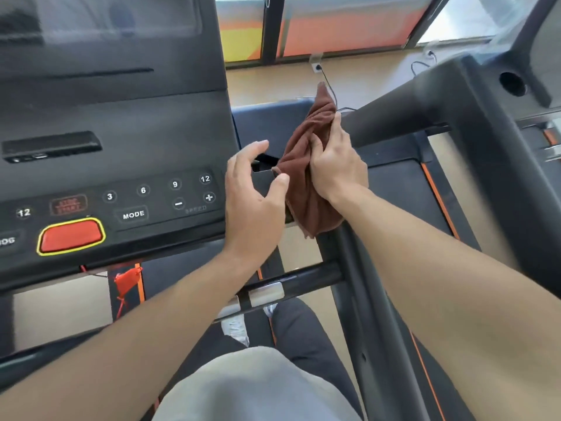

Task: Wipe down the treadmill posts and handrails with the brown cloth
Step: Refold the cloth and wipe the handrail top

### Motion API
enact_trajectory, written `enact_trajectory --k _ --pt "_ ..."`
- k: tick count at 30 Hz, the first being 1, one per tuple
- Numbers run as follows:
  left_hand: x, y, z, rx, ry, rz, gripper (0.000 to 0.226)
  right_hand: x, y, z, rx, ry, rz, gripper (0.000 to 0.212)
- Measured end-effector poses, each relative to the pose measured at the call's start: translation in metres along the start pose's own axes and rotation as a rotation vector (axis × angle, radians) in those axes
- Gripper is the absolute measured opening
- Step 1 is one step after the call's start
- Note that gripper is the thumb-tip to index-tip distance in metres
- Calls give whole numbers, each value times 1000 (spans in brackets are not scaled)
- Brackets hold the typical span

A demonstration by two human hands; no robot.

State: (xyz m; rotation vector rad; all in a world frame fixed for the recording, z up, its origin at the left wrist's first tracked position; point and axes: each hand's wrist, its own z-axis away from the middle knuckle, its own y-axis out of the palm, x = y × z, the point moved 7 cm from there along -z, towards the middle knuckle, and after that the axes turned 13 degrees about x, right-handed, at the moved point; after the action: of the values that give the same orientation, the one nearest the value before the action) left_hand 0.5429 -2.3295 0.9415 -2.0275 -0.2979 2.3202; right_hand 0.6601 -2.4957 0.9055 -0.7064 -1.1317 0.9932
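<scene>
The brown cloth (306, 165) hangs bunched just right of the treadmill console (115, 165), over the top of the dark post (370, 314). My right hand (335, 167) grips the cloth from the right, fingers curled into its folds. My left hand (253, 196) hovers beside the cloth with fingers spread and relaxed, the thumb tip touching the cloth's left edge. A black handrail (391, 117) slants up to the right behind the cloth. A lower crossbar (291, 287) with a silver sensor plate runs below my forearms.
The console carries speed buttons and a red stop button (72, 235). A red safety clip and cord (126, 278) dangle under it. A neighbouring treadmill frame (491, 123) stands at right. A floor socket with a cable (318, 68) lies ahead near the windows.
</scene>
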Motion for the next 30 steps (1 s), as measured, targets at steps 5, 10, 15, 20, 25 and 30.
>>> enact_trajectory --k 5,10,15,20,25,30 --pt "-43 -11 -49 87 224 -340 33 39 -3 -55 51 -87 144 70" --pt "-83 -15 -122 154 182 -591 40 71 20 -46 130 -233 390 68" --pt "-77 15 -146 251 60 -680 51 78 63 39 141 -369 313 60" --pt "-53 45 -151 407 -48 -782 63 35 68 86 56 -366 321 61" --pt "-34 37 -172 346 -144 -856 66 34 61 69 49 -272 293 62" --pt "-43 32 -187 254 27 -711 47 43 40 12 86 -224 318 66"
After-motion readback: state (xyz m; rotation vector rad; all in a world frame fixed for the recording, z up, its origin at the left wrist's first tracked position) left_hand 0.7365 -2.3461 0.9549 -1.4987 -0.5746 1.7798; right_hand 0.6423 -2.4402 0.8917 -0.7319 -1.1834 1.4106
